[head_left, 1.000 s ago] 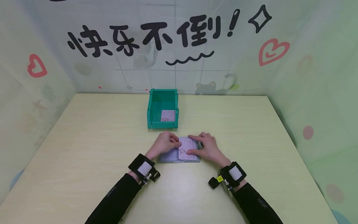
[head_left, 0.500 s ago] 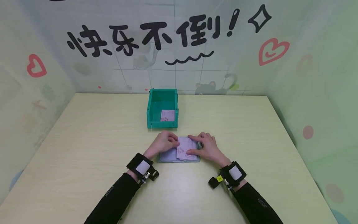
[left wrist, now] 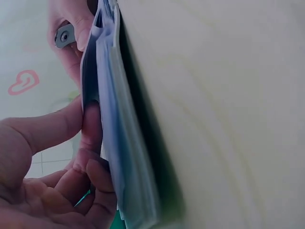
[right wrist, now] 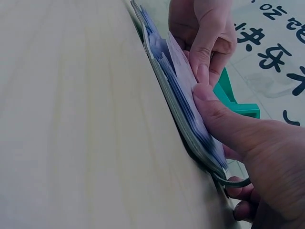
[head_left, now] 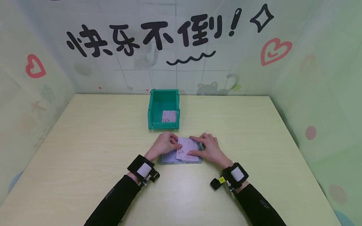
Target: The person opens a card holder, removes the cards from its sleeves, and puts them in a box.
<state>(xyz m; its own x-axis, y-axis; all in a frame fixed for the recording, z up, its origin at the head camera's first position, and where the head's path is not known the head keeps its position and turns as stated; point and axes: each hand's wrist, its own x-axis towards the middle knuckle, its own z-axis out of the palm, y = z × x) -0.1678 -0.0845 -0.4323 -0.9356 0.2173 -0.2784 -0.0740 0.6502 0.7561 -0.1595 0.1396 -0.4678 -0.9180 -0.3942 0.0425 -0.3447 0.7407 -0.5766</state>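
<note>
A small booklet with a grey-green cover (right wrist: 174,112) and several thin leaves lies spread on the table, a snap-button strap (left wrist: 65,36) at its right edge. Over its right half is a pink printed card or leaf (head_left: 185,148); whether it is loose cannot be told. My left hand (head_left: 166,143) pinches its left edge between thumb (left wrist: 57,126) and index finger, lifting that edge off the leaves. My right hand (head_left: 210,149) holds the booklet's right side, its thumb (right wrist: 221,112) pressing on the pink sheet. Some right fingers are at the booklet's outer edge, partly hidden.
Behind the booklet stands a green open-front bin (head_left: 163,126) with a pink card (head_left: 169,116) inside. The pale wooden table (head_left: 93,141) is bounded by printed curtains at the back and sides.
My left hand has shifted slightly left, drawing the pink sheet's left edge with it over the booklet's left half. The right hand stays nearly still.
</note>
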